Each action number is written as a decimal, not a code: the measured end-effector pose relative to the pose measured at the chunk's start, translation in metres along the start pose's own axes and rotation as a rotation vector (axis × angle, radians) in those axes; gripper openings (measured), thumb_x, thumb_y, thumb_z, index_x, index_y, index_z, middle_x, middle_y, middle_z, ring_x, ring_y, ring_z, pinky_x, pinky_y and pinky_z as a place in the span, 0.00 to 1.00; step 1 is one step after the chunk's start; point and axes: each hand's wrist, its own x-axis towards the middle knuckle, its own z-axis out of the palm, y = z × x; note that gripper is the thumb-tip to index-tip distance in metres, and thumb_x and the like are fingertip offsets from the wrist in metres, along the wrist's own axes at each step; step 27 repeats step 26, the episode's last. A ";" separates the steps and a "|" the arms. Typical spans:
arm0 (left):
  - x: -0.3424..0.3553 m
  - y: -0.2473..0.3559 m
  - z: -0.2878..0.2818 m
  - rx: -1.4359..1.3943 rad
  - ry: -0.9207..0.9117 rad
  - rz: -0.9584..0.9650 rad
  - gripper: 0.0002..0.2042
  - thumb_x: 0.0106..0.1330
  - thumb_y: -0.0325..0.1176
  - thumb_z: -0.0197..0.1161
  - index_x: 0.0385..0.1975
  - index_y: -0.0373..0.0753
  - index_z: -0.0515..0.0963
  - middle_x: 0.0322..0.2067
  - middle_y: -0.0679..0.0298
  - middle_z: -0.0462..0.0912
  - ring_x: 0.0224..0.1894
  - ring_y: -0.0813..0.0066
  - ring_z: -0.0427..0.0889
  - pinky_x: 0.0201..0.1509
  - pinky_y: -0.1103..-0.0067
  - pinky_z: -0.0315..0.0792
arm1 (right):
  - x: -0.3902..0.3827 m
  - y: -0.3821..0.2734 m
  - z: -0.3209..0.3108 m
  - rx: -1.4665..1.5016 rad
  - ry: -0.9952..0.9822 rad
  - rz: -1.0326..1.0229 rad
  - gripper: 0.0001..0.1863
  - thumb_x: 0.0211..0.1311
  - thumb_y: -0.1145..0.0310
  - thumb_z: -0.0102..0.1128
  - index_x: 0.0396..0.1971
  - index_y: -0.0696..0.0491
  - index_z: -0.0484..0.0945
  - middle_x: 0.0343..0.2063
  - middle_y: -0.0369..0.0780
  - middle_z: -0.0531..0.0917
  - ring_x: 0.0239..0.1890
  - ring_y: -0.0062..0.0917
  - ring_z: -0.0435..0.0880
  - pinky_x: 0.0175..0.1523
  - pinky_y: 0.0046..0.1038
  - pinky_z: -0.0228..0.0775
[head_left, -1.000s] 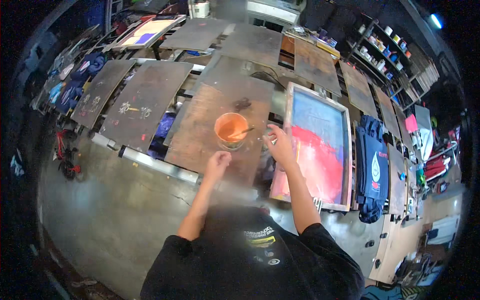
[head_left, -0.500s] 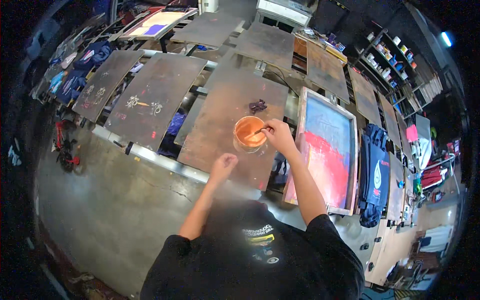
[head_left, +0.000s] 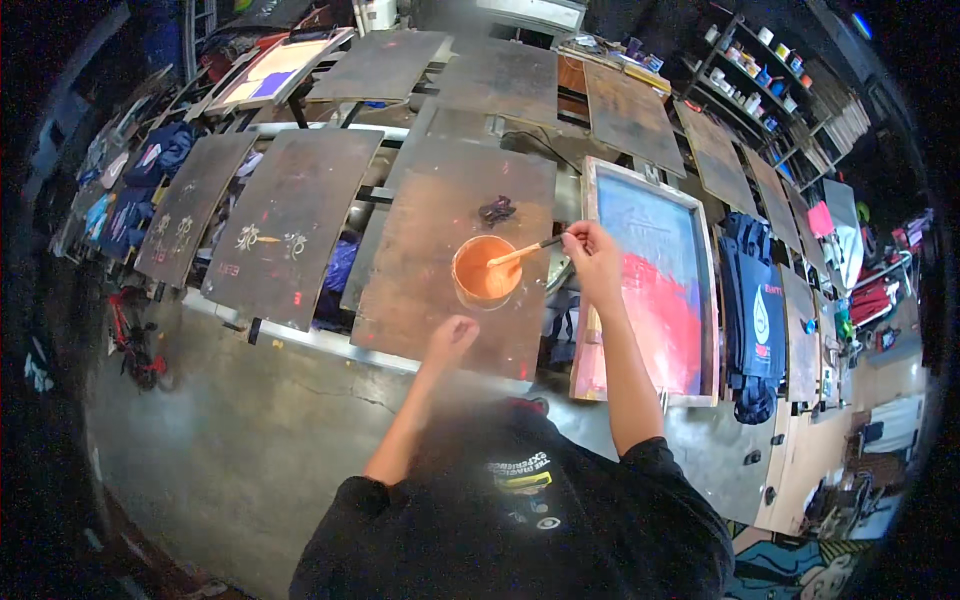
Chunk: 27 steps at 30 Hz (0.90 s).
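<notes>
A round tub of orange ink (head_left: 490,272) stands on the brown board (head_left: 425,225) before me, its inner wall coated orange. My right hand (head_left: 594,262) is to the right of the tub, pinching the dark end of a stirring stick (head_left: 526,250). Orange ink covers the stick's other end, which slants down into the tub. Just below the tub's lower left side is my left hand (head_left: 454,338), its fingers curled in with nothing visible in them. A crumpled dark rag (head_left: 496,210) lies on the board behind the tub.
Right of the board rests a framed printing screen (head_left: 650,270) smeared with red-pink ink. Dark blue bags (head_left: 752,310) lie beyond it. More flat boards (head_left: 295,215) surround the work area, with gaps between them. A shelf of bottles (head_left: 755,75) stands at far right.
My right hand has moved right and drawn the stirring stick partly up out of the tub, so more of it shows. My left hand stays curled near the tub. The view has shifted slightly.
</notes>
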 end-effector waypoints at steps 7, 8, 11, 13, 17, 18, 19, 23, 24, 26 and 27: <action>0.003 -0.006 0.009 -0.012 -0.012 -0.031 0.12 0.70 0.35 0.62 0.46 0.35 0.79 0.35 0.67 0.82 0.37 0.82 0.79 0.40 0.83 0.73 | -0.029 0.066 -0.009 0.717 0.247 0.399 0.03 0.66 0.73 0.57 0.35 0.56 0.76 0.27 0.35 0.79 0.30 0.20 0.77 0.40 0.24 0.71; 0.005 -0.009 0.012 -0.008 -0.017 -0.031 0.12 0.70 0.35 0.62 0.46 0.35 0.79 0.35 0.67 0.82 0.37 0.82 0.79 0.40 0.83 0.73 | -0.034 0.076 -0.010 0.919 0.302 0.460 0.02 0.66 0.73 0.56 0.35 0.55 0.76 0.27 0.35 0.79 0.29 0.21 0.77 0.39 0.25 0.71; 0.004 -0.013 0.021 0.002 -0.025 -0.019 0.12 0.70 0.35 0.62 0.47 0.34 0.78 0.36 0.66 0.83 0.37 0.81 0.79 0.41 0.82 0.74 | -0.048 0.100 -0.015 1.212 0.252 0.553 0.02 0.65 0.72 0.57 0.34 0.53 0.75 0.28 0.37 0.79 0.30 0.24 0.78 0.41 0.27 0.73; 0.004 -0.013 0.029 -0.004 -0.032 -0.073 0.13 0.70 0.34 0.62 0.48 0.32 0.78 0.36 0.64 0.83 0.37 0.80 0.80 0.42 0.81 0.75 | -0.059 0.107 -0.019 1.335 0.231 0.585 0.02 0.65 0.71 0.57 0.34 0.52 0.75 0.29 0.39 0.80 0.32 0.25 0.78 0.42 0.28 0.73; 0.006 -0.010 0.051 0.025 -0.055 -0.070 0.13 0.70 0.34 0.61 0.48 0.32 0.77 0.37 0.63 0.84 0.37 0.80 0.80 0.42 0.80 0.76 | -0.076 0.105 -0.032 1.641 0.214 0.677 0.05 0.65 0.69 0.57 0.36 0.55 0.74 0.30 0.41 0.78 0.33 0.27 0.75 0.42 0.28 0.71; 0.007 -0.009 0.059 -0.009 -0.063 -0.074 0.13 0.71 0.34 0.61 0.47 0.32 0.77 0.38 0.63 0.84 0.37 0.80 0.80 0.42 0.81 0.76 | -0.079 0.098 -0.037 1.777 0.206 0.715 0.06 0.65 0.69 0.56 0.36 0.56 0.74 0.30 0.41 0.78 0.33 0.27 0.74 0.41 0.28 0.70; 0.009 -0.007 0.067 -0.044 -0.072 -0.080 0.12 0.71 0.33 0.60 0.47 0.32 0.77 0.38 0.62 0.84 0.37 0.80 0.80 0.42 0.81 0.76 | -0.086 0.090 -0.043 1.776 0.280 0.698 0.08 0.65 0.70 0.56 0.35 0.60 0.74 0.29 0.41 0.77 0.32 0.27 0.72 0.40 0.27 0.68; 0.012 0.030 0.115 -0.170 -0.104 -0.068 0.12 0.71 0.33 0.60 0.47 0.33 0.77 0.39 0.62 0.84 0.37 0.80 0.81 0.43 0.82 0.75 | -0.113 0.094 -0.087 1.973 0.308 0.716 0.10 0.61 0.73 0.59 0.40 0.60 0.73 0.30 0.40 0.75 0.32 0.26 0.72 0.40 0.27 0.69; 0.011 0.037 0.127 -0.165 -0.123 -0.073 0.12 0.71 0.33 0.60 0.47 0.33 0.77 0.39 0.62 0.84 0.37 0.80 0.81 0.43 0.82 0.75 | -0.120 0.102 -0.099 1.976 0.330 0.707 0.10 0.61 0.73 0.59 0.40 0.60 0.73 0.30 0.40 0.75 0.32 0.26 0.72 0.40 0.27 0.69; 0.010 0.049 0.152 -0.142 -0.160 -0.087 0.12 0.71 0.34 0.60 0.48 0.34 0.77 0.39 0.62 0.84 0.37 0.79 0.81 0.44 0.82 0.75 | -0.132 0.126 -0.126 1.998 0.343 0.607 0.12 0.60 0.72 0.61 0.42 0.59 0.75 0.33 0.41 0.76 0.32 0.27 0.71 0.42 0.29 0.69; 0.010 0.049 0.152 -0.142 -0.160 -0.087 0.12 0.71 0.34 0.60 0.48 0.34 0.77 0.39 0.62 0.84 0.37 0.79 0.81 0.44 0.82 0.75 | -0.132 0.126 -0.126 1.998 0.343 0.607 0.12 0.60 0.72 0.61 0.42 0.59 0.75 0.33 0.41 0.76 0.32 0.27 0.71 0.42 0.29 0.69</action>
